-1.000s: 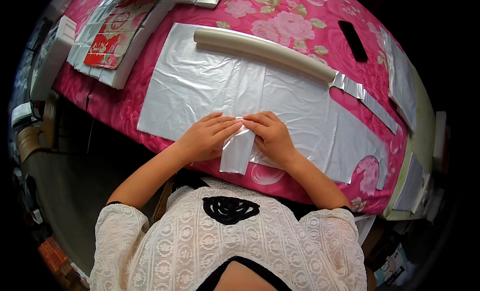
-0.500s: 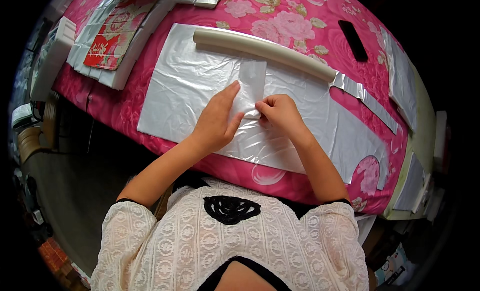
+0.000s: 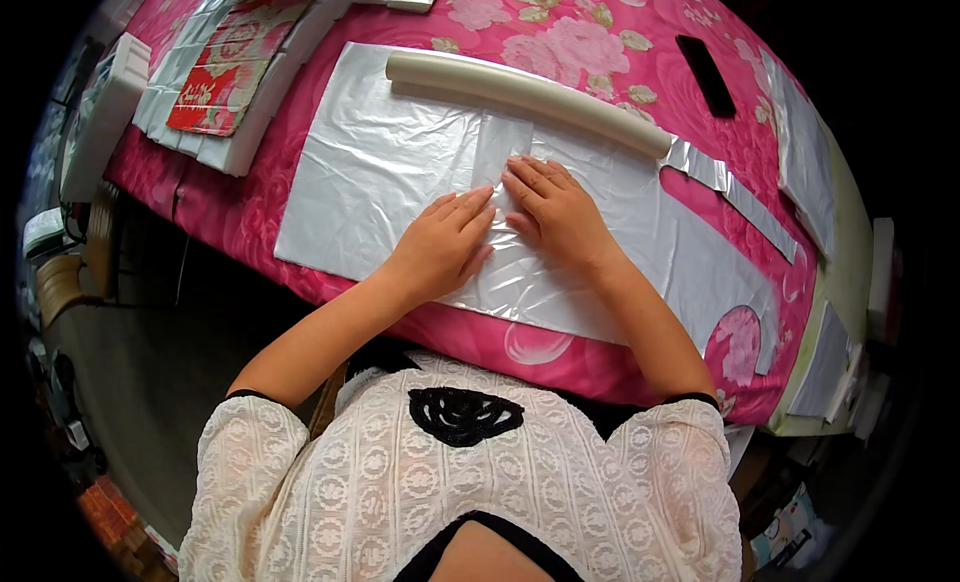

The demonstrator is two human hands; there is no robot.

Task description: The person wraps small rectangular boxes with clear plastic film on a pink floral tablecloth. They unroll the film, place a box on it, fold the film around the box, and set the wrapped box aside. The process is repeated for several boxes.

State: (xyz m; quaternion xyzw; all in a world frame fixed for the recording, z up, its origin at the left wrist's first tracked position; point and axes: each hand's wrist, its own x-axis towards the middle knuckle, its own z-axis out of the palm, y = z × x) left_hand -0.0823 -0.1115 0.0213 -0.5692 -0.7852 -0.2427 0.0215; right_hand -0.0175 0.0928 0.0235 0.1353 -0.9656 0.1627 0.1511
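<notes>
White plastic sheet [image 3: 370, 167]: spread over the middle of the table, its right end cut in a curve; creased around the hands.
Pale strip [image 3: 506, 137]: laid on the middle of the sheet, running from near the roll toward the hands; its near end is hidden.
Left hand [image 3: 442, 244]: laid palm down on the sheet, fingers extended and close together, fingertips by the strip; no grip is seen.
Right hand [image 3: 562, 214]: laid flat just beside the left, fingers extended and slightly spread; nothing is seen held, though the underside is hidden.
Beige roll [image 3: 530, 98]: rested along the far edge of the sheet, untouched.
Silver band [image 3: 760, 222]: extended to the right from the roll's right end.
Pink tablecloth [image 3: 570, 52]: placed beneath the sheet; a black phone [image 3: 706, 77] is set at far right.
Work state: spreading of the sheet and placing of the strip appear done; flattening appears to be in hand, with creases near the fingers left to be smoothed.
</notes>
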